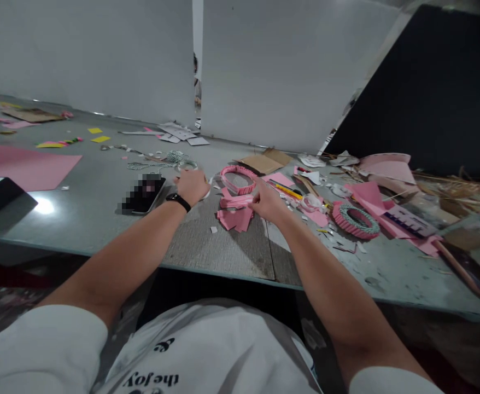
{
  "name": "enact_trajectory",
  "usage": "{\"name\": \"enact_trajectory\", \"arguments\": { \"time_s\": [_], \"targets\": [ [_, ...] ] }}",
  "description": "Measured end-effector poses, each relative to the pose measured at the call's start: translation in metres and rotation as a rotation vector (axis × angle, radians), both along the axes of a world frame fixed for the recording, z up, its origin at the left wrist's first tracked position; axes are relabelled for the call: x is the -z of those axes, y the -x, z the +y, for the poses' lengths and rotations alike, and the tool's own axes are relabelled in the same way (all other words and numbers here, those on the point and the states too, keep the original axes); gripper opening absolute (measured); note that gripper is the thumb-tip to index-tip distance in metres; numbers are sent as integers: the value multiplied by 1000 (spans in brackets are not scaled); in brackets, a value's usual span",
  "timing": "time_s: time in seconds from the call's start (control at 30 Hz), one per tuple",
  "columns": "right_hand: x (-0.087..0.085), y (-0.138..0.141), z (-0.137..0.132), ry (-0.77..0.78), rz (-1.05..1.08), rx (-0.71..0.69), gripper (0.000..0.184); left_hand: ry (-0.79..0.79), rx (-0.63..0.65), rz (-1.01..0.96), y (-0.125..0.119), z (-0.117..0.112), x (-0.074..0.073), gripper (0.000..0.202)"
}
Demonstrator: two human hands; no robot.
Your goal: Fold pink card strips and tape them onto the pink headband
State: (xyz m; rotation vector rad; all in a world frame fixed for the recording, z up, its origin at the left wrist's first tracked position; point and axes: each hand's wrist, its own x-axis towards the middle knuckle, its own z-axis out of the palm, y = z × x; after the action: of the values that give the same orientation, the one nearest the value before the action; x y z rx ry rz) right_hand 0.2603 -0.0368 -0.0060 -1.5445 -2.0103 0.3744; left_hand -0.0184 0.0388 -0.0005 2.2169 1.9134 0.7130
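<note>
My left hand, with a black band at its wrist, rests on the table with its fingers curled. What they hold, if anything, is hidden. A ring-shaped roll lies just beyond its knuckles, and a thin white edge shows at its right side. My right hand pinches the end of a pink paper strip above a small pile of cut pink paper pieces. Directly behind the strips lies a pink pleated paper ring, close to my right fingers.
A phone lies left of my left hand, near green-white cord. On the right are a yellow pencil, a tape roll, a finished-looking pink ring with cord and paper scraps. Grey panels stand behind the table.
</note>
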Motion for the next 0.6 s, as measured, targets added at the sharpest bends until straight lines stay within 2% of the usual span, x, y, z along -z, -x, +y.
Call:
{"name": "enact_trajectory", "arguments": {
  "time_s": [0.03, 0.07, 0.13, 0.2, 0.3, 0.5, 0.6],
  "targets": [
    [-2, 1, 0, -6, 36, -10, 92, -45, -67, 21, -5, -6, -6, 26],
    [-4, 2, 0, -21, 79, -26, 90, -82, -22, 10, -11, -11, -11, 29],
    [-6, 2, 2, -64, 172, -75, 84, -101, 226, -82, -23, -21, -17, 31],
    [-7, -1, 5, -121, 265, -127, 79, -36, 469, -182, -32, -27, -18, 29],
    [-7, -5, 10, -199, 409, -163, 76, 102, 666, -245, -40, -33, -14, 23],
    [-8, -3, 14, -196, 663, -153, 77, 193, 729, -403, -40, -36, -13, 15],
    [-12, 2, 10, -171, 830, -126, 67, 213, 704, -528, -41, -36, -14, 11]
  ]
}}
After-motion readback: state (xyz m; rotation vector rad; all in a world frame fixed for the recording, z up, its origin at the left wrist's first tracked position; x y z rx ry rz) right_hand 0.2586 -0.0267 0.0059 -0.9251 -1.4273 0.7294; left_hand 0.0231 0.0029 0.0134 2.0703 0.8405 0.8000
